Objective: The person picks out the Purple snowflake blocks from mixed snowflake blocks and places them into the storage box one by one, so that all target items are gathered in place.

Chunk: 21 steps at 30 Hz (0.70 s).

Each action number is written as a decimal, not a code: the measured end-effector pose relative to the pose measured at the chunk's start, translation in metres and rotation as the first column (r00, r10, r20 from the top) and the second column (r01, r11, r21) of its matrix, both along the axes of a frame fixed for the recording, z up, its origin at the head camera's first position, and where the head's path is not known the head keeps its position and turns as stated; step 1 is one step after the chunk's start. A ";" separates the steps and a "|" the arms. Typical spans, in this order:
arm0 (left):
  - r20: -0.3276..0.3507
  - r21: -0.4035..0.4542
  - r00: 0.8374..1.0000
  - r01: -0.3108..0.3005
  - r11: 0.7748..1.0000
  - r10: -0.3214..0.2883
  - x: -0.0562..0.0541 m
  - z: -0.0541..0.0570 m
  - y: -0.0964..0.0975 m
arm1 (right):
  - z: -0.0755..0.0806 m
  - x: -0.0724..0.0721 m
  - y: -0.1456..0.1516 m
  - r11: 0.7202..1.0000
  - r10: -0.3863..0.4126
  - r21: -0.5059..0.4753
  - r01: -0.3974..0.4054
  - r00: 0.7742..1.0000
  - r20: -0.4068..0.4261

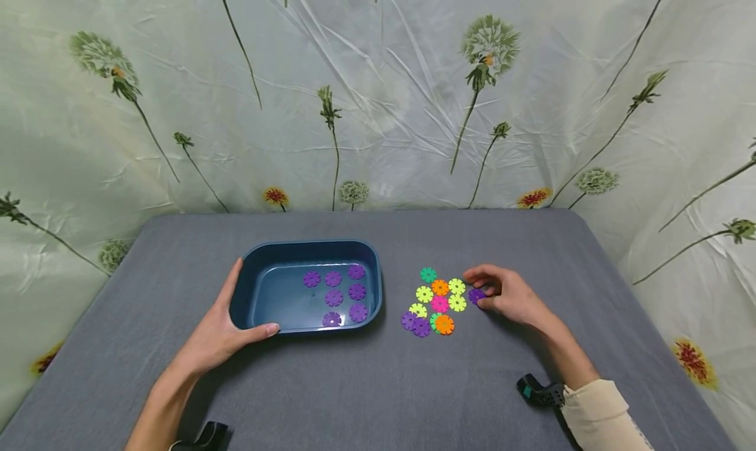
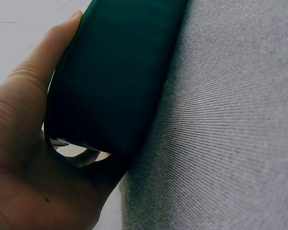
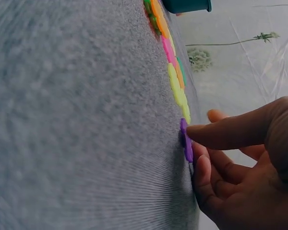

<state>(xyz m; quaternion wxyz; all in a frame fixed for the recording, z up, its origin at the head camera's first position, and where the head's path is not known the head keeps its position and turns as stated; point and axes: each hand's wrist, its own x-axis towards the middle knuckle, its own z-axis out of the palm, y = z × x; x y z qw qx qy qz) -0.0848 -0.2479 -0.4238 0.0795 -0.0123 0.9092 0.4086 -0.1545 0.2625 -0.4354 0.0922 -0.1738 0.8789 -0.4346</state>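
My left hand (image 1: 221, 329) grips the left end of a blue plastic tray (image 1: 272, 246), thumb over its near rim and fingers along its left side. The left wrist view shows that hand (image 2: 33, 143) against the dark outer wall of the tray (image 2: 115, 81). Several purple notched discs (image 1: 333, 298) lie inside the tray, towards its right half. Right of the loose pieces, my right hand (image 1: 508, 297) pinches one purple disc (image 1: 476, 297) between thumb and fingers. In the right wrist view this disc (image 3: 186, 141) stands tilted close to the cloth.
Between tray and right hand lies a group of notched discs: yellow (image 1: 424, 294), orange (image 1: 440, 287), pink (image 1: 440, 304), green (image 1: 428, 275) and purple (image 1: 421, 327), some overlapping. Grey cloth (image 1: 366, 392) covers the table. A flower-printed curtain (image 1: 390, 109) hangs behind it.
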 end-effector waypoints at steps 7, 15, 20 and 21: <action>-0.009 0.008 1.000 -0.001 1.000 0.001 -0.001 0.000 -0.001 | 0.000 -0.001 -0.001 0.996 -0.009 0.087 0.011 1.000 -0.022; -0.012 0.009 1.000 0.000 1.000 0.000 -0.001 0.000 -0.001 | 0.000 -0.001 -0.004 0.982 -0.076 0.166 0.087 0.995 -0.068; -0.019 0.014 1.000 0.008 1.000 -0.007 -0.001 -0.001 -0.002 | 0.000 -0.002 -0.003 0.986 -0.074 0.143 0.081 0.996 -0.053; -0.019 0.016 1.000 0.008 1.000 -0.007 -0.001 -0.001 -0.002 | 0.000 -0.002 -0.003 0.988 -0.073 0.135 0.079 0.996 -0.050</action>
